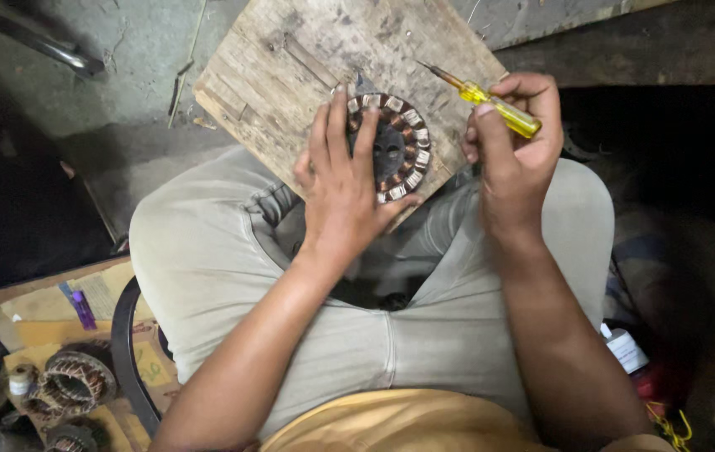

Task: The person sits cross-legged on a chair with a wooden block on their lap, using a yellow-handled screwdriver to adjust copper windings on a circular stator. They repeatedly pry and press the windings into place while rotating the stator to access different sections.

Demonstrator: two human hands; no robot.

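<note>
Now left hand (342, 186) lies flat, fingers spread, on wound stator (391, 147) atop wooden board (290, 75); right hand (512, 138), just beside stator, fist closed round yellow screwdriver (491, 100).

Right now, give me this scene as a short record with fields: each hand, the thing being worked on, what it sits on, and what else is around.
left hand: left hand lies flat on the motor winding, fingers spread over its left side
right hand: right hand grips a yellow screwdriver, tip pointing up-left, clear of the winding
workpiece: round motor winding with copper coils around a dark centre
support: worn wooden board in front of the person's knees
nearby: another coil winding on cardboard at lower left; small white bottle at right
</note>
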